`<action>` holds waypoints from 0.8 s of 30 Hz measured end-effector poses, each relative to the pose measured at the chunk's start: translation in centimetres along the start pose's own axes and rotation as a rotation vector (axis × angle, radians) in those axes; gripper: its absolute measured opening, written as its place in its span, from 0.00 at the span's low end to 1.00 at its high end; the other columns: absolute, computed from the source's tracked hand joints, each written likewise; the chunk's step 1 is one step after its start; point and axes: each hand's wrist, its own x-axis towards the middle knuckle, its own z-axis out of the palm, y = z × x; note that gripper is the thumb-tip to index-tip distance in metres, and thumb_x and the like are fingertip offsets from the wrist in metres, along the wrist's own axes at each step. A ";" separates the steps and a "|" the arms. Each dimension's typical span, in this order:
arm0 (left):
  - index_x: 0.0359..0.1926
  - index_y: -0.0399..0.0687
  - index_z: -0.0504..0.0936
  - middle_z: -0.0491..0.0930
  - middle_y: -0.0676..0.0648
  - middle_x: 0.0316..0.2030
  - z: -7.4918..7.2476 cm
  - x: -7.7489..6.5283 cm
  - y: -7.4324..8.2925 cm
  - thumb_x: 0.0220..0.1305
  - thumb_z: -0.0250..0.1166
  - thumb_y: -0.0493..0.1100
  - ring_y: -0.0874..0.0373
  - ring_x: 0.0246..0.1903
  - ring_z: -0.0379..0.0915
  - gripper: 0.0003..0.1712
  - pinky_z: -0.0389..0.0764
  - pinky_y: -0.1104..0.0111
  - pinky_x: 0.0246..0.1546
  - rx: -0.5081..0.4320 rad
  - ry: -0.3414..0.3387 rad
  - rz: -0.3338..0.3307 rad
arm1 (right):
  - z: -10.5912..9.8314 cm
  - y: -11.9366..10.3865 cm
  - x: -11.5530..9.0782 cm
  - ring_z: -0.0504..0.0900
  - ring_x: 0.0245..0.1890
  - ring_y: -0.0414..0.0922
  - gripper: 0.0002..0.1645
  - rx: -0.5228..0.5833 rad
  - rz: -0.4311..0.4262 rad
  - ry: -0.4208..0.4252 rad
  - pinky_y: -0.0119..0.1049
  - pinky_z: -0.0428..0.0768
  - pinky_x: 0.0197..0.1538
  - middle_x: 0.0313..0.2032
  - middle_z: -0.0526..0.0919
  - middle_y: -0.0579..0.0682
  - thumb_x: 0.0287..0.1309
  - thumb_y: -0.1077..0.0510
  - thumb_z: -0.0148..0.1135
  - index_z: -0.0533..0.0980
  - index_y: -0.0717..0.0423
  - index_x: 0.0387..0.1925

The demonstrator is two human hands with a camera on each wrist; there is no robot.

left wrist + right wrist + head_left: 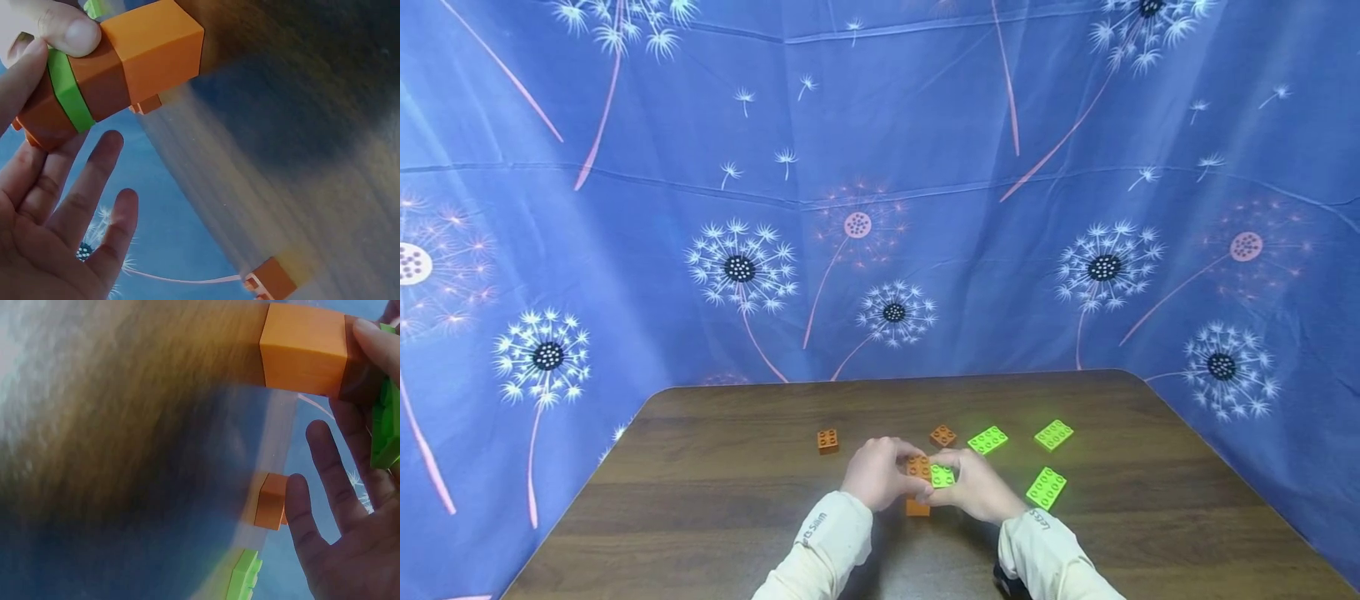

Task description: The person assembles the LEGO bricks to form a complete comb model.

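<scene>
Both hands meet at a stack of toy building bricks near the front middle of the table. At its top, an orange brick [918, 467] sits on a flat green brick [942, 476], which sticks out to the right. Below the green layer comes another orange brick [99, 80], then the bottom orange brick [304, 350]. My left hand [878, 473] pinches the top orange brick, its other fingers spread. From the right, my right hand [976, 485] grips the stack around the green layer, thumb on the orange brick beneath it; its far fingers are partly hidden.
Behind the hands on the wooden table [700, 500] lie a left orange brick [827, 441] and a middle orange brick [943, 436]. Toward the right are a near-middle green brick [987, 440], a far green brick [1054, 434] and a front green brick [1047, 487]. A blue dandelion-print cloth [970, 250] hangs behind.
</scene>
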 end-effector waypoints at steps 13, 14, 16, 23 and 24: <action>0.41 0.45 0.88 0.82 0.55 0.31 0.1 -0.1 -0.6 0.45 0.83 0.42 0.58 0.32 0.78 0.21 0.78 0.68 0.34 -0.128 -0.061 -0.039 | 0.7 0.1 -0.1 0.81 0.48 0.53 0.30 0.001 -0.012 0.016 0.52 0.79 0.53 0.47 0.86 0.52 0.45 0.55 0.81 0.82 0.59 0.52; 0.41 0.45 0.87 0.82 0.56 0.31 0.1 -0.1 -0.7 0.45 0.83 0.42 0.58 0.32 0.79 0.20 0.78 0.68 0.34 -0.128 -0.063 -0.036 | 0.7 0.1 -0.2 0.81 0.48 0.53 0.32 0.000 -0.009 0.022 0.51 0.79 0.52 0.48 0.86 0.53 0.45 0.55 0.81 0.82 0.59 0.53; 0.42 0.45 0.87 0.82 0.55 0.31 0.2 -0.1 -0.7 0.46 0.83 0.42 0.57 0.32 0.79 0.20 0.78 0.68 0.35 -0.124 -0.065 -0.023 | 0.7 0.0 -0.4 0.81 0.49 0.53 0.36 -0.001 -0.004 0.029 0.48 0.79 0.52 0.50 0.85 0.54 0.44 0.54 0.82 0.80 0.59 0.56; 0.43 0.47 0.86 0.84 0.55 0.31 0.3 -0.2 -0.7 0.48 0.82 0.42 0.58 0.33 0.80 0.20 0.79 0.67 0.35 -0.122 -0.072 -0.006 | 0.3 -0.1 -1.1 0.76 0.60 0.62 0.42 0.019 0.020 0.039 0.62 0.73 0.61 0.60 0.81 0.58 0.43 0.51 0.83 0.77 0.54 0.62; 0.43 0.47 0.86 0.84 0.56 0.31 0.3 -0.2 -0.7 0.48 0.82 0.42 0.58 0.33 0.80 0.20 0.79 0.67 0.35 -0.124 -0.074 -0.006 | 0.2 0.0 -1.3 0.75 0.62 0.64 0.43 0.021 0.026 0.036 0.65 0.71 0.62 0.61 0.80 0.59 0.43 0.51 0.83 0.77 0.55 0.62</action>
